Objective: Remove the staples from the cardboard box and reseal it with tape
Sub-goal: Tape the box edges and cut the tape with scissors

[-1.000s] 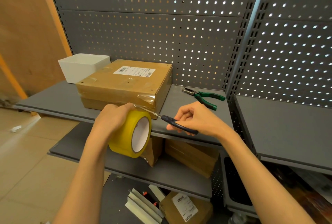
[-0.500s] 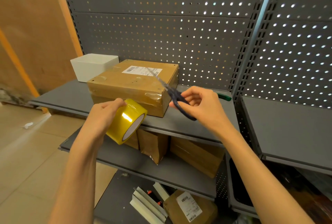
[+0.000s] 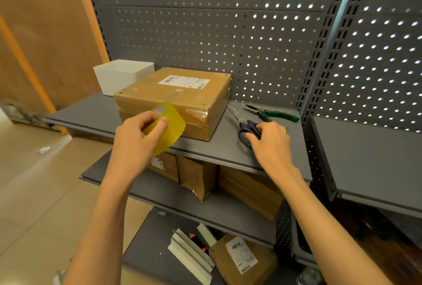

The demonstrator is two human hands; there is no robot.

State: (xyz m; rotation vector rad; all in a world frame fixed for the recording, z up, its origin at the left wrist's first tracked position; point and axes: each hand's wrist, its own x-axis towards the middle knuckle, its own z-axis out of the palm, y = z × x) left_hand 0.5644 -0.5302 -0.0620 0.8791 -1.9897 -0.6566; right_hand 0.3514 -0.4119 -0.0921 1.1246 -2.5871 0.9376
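A flat cardboard box (image 3: 173,99) with a white shipping label lies on the grey shelf (image 3: 223,147), clear tape across its near edge. My left hand (image 3: 137,141) grips a yellow tape roll (image 3: 170,129) just in front of the box's near face. My right hand (image 3: 269,141) rests on the shelf to the right of the box, fingers curled on the dark handles of the scissors (image 3: 245,127), whose blades lie flat pointing toward the box's right side. Green-handled pliers (image 3: 274,113) lie behind the scissors.
A white open bin (image 3: 121,74) stands left of and behind the box. Perforated grey panels back the shelf. A lower shelf (image 3: 217,209) holds several cardboard parcels. Below it lie another labelled parcel (image 3: 242,259) and white strips. A second shelf unit (image 3: 370,161) adjoins at right.
My right hand has lowered the scissors from in front of the box down onto the shelf at its right. The tape roll in my left hand has risen closer to the box.
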